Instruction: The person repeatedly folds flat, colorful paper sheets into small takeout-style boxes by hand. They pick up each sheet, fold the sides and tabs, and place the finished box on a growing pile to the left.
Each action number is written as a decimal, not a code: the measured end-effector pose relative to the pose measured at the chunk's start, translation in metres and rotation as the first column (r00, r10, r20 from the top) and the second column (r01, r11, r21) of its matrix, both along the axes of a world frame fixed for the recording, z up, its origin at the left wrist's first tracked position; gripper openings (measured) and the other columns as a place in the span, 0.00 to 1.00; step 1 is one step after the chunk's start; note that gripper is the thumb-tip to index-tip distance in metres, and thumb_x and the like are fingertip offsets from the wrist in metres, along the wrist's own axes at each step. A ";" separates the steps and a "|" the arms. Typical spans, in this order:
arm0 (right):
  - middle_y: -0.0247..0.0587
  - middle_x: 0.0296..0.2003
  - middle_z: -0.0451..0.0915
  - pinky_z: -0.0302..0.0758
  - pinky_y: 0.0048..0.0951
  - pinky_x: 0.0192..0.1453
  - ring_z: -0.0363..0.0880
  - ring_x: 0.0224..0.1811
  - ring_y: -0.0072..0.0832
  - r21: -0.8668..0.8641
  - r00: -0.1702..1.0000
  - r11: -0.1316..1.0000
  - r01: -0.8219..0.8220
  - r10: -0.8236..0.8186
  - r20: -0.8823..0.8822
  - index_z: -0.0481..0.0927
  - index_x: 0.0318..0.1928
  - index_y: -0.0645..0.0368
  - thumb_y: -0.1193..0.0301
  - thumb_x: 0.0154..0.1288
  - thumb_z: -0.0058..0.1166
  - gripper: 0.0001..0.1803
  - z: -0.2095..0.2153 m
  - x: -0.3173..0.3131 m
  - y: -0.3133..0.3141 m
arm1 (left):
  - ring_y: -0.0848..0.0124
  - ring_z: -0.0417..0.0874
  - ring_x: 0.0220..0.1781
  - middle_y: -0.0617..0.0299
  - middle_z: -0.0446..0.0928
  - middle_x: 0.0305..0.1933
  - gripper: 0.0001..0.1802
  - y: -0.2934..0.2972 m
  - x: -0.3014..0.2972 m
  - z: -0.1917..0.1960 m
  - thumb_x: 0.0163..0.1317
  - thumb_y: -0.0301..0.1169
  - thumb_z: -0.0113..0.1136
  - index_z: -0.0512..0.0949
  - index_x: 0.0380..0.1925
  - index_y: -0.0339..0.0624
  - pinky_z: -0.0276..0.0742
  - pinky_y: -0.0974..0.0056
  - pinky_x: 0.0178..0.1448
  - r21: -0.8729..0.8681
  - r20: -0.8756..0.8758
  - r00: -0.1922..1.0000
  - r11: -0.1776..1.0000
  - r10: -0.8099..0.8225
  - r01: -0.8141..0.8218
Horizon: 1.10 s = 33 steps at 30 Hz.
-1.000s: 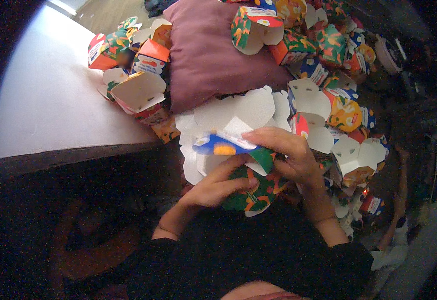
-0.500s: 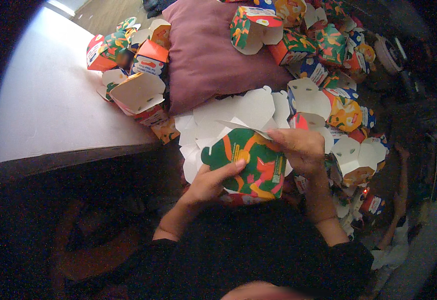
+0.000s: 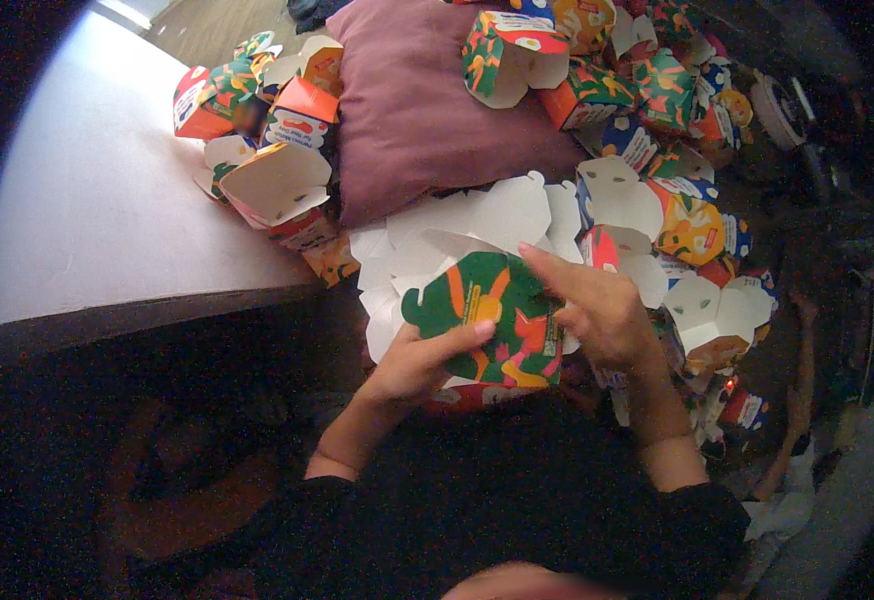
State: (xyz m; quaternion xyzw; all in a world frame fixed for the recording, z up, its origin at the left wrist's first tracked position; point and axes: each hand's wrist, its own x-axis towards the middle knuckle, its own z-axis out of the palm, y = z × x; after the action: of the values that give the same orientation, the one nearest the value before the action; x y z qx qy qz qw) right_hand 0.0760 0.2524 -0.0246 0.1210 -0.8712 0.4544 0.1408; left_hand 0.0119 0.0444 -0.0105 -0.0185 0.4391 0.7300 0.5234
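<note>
The left hand (image 3: 407, 372) has its grip clamped on a green carton (image 3: 529, 325), thumb pressed flat across the printed face — orange, yellow and pink shapes run over it. The carton is in front of the person's dark top, above the near part of a pile of white card pieces (image 3: 492, 212). The right hand (image 3: 607, 315) is at the carton's right side, index finger reaching to the far right corner; whether its grip is closed on the card, I cannot tell.

Beyond the white pile, at the far side, lies a mauve pillow (image 3: 437, 110). To its left, colourful open cartons (image 3: 277, 185) cluster by the edge of a pale surface (image 3: 127, 200). On the right — a larger heap of cartons (image 3: 692, 230), several open with white insides showing.
</note>
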 end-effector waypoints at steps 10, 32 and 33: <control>0.47 0.40 0.80 0.71 0.34 0.56 0.76 0.48 0.30 -0.699 0.983 0.702 0.137 -0.009 0.184 0.76 0.47 0.67 0.79 0.61 0.48 0.13 -0.006 0.014 -0.011 | 0.60 0.69 0.59 0.49 0.61 0.61 0.44 0.019 -0.003 -0.032 0.53 0.56 0.50 0.52 0.62 0.39 0.65 0.55 0.62 0.408 -0.064 0.998 0.912 -0.016 0.041; 0.36 0.28 0.78 0.71 0.20 0.31 0.75 0.26 0.19 -0.328 0.960 0.941 0.086 0.010 0.281 0.79 0.31 0.61 0.75 0.48 0.64 0.09 -0.029 0.008 -0.011 | 0.53 0.68 0.61 0.46 0.62 0.62 0.41 0.007 -0.018 -0.068 0.58 0.54 0.52 0.55 0.62 0.38 0.65 0.53 0.64 0.626 0.389 0.921 0.723 0.034 -0.291; 0.36 0.28 0.78 0.72 0.20 0.31 0.75 0.26 0.19 -0.309 0.965 0.947 0.090 -0.006 0.264 0.78 0.30 0.61 0.74 0.48 0.64 0.09 -0.029 0.008 -0.009 | 0.53 0.69 0.60 0.45 0.63 0.61 0.43 0.005 -0.020 -0.056 0.55 0.55 0.54 0.55 0.61 0.37 0.67 0.52 0.62 0.568 0.219 0.975 0.806 0.045 -0.165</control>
State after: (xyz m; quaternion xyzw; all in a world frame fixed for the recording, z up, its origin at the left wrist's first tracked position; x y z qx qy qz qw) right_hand 0.0843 0.2429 -0.0534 0.0149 -0.8000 0.5974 0.0544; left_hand -0.0078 0.0492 -0.0663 0.0470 0.1392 0.8518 0.5028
